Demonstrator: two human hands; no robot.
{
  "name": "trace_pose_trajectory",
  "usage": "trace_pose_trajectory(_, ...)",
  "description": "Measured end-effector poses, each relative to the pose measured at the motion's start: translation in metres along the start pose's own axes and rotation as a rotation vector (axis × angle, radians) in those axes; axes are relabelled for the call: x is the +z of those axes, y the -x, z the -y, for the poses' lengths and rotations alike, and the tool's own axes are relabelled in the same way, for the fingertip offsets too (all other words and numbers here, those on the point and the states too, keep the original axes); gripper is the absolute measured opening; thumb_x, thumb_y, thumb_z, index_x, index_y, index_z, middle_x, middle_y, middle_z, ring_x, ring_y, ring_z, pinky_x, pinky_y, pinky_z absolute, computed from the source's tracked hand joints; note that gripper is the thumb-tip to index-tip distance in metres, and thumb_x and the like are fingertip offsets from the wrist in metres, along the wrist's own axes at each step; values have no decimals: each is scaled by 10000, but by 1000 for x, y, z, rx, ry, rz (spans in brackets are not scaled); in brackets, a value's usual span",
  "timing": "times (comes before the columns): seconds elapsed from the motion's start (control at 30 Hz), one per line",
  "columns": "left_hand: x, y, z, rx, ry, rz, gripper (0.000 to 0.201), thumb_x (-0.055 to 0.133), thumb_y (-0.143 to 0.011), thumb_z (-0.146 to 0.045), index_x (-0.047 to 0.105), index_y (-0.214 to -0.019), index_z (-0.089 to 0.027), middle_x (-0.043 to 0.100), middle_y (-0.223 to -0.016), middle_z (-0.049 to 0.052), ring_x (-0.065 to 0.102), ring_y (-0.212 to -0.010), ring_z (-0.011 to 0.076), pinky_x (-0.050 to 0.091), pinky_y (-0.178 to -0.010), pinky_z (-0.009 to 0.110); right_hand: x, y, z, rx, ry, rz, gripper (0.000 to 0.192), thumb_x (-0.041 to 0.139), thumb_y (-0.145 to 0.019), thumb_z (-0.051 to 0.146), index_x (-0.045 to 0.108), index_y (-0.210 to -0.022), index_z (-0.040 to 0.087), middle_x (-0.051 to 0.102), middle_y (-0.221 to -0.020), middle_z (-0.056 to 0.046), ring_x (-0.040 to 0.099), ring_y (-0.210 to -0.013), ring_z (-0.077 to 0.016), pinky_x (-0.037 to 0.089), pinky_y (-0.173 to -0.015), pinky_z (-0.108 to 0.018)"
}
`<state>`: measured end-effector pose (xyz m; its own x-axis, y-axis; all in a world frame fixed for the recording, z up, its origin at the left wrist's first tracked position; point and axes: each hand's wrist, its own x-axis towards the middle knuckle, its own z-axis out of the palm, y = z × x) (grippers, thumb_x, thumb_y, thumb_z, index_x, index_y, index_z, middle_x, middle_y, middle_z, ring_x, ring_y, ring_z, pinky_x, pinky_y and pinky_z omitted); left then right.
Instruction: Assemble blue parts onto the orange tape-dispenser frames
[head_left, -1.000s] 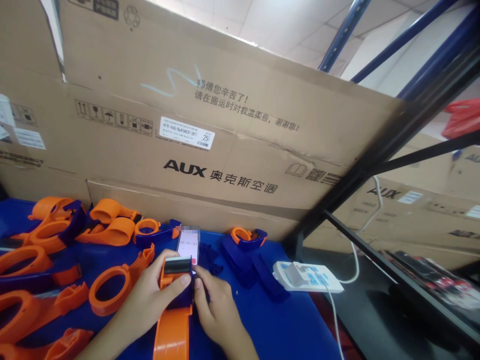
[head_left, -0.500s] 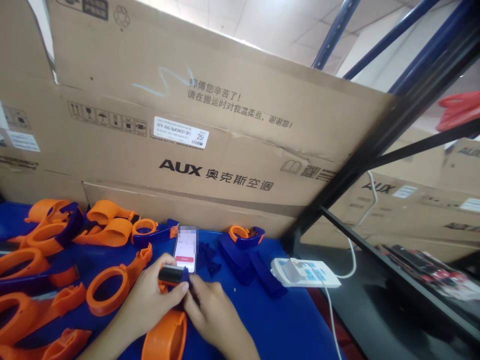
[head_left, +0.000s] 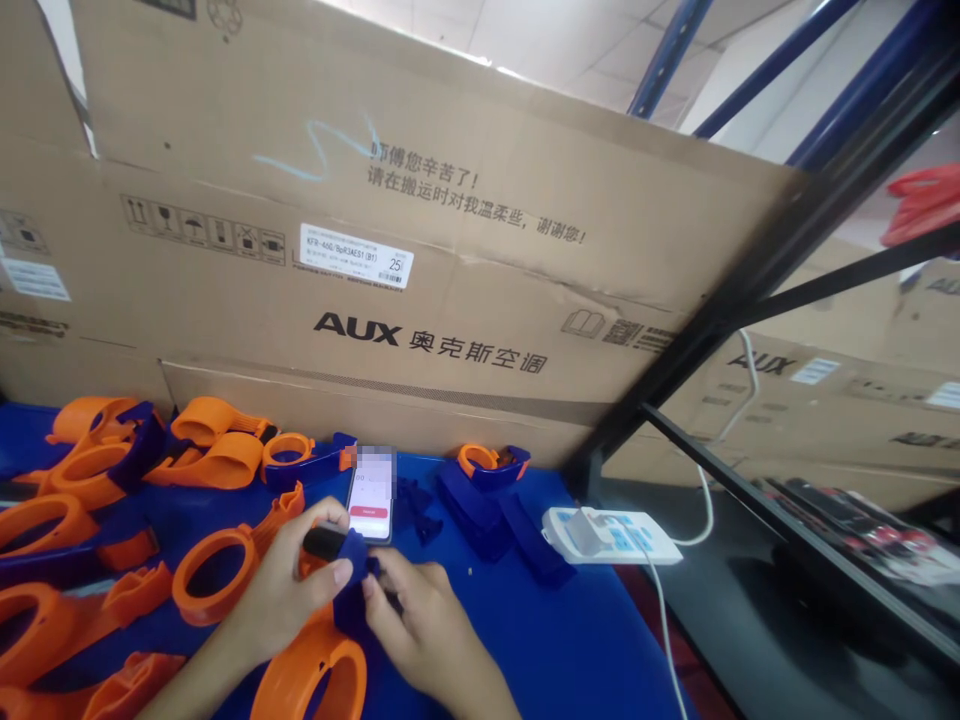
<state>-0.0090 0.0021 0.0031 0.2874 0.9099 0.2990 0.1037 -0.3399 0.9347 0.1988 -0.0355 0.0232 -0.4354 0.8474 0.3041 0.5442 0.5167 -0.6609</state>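
Note:
My left hand is closed around an orange tape dispenser, its ring pointing down toward me. At its upper end are a black roller and a blue plastic part, with my left thumb pressed on the blue. My right hand has its fingers pinched at the right side of that blue part. Whether a separate small piece is between those fingers, I cannot tell. Just beyond my hands lies a phone with a lit screen. Small dark blue parts lie right of the phone.
Several orange and blue tape dispensers cover the left of the blue table. Larger blue pieces and another dispenser lie at the back. A white power strip sits at the right edge. A cardboard sheet stands behind.
The held dispenser has turned in my left hand: its blue part now faces me more and its ring has swung left. My right fingers stay at the blue part. The view has shifted slightly.

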Motion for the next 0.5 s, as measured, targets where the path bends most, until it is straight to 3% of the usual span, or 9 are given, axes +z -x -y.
trace_pose_trajectory(0.23, 6, -4, -10, -139, 101, -16, 263, 612, -905, -409, 620, -1120, -257, 671, -1058, 52, 616, -1035, 288, 483, -939, 405, -1, -4, -10, 69, 11, -145, 230, 477, -1048, 339, 669, -1025, 216, 630, -644, 28, 544, -513, -118, 360, -505, -210)
trace_pose_trajectory(0.37, 17, -5, -14, -305, 356, -68, 389, 628, -889, -471, 625, -1217, -261, 724, -1105, 77, 693, -976, 280, 548, -808, 364, -5, -3, -14, 100, 6, -277, 270, 509, -1034, 380, 702, -964, 204, 602, -607, 32, 539, -509, -116, 394, -528, -211)
trace_pose_trajectory(0.5, 25, -8, -17, -464, 726, -64, 489, 623, -900, -496, 567, -1325, -259, 766, -1116, 102, 752, -876, 271, 575, -706, 353, -7, -5, -15, 145, -82, -326, 300, 543, -1021, 417, 692, -898, 188, 570, -623, 31, 525, -555, -116, 404, -545, -207)
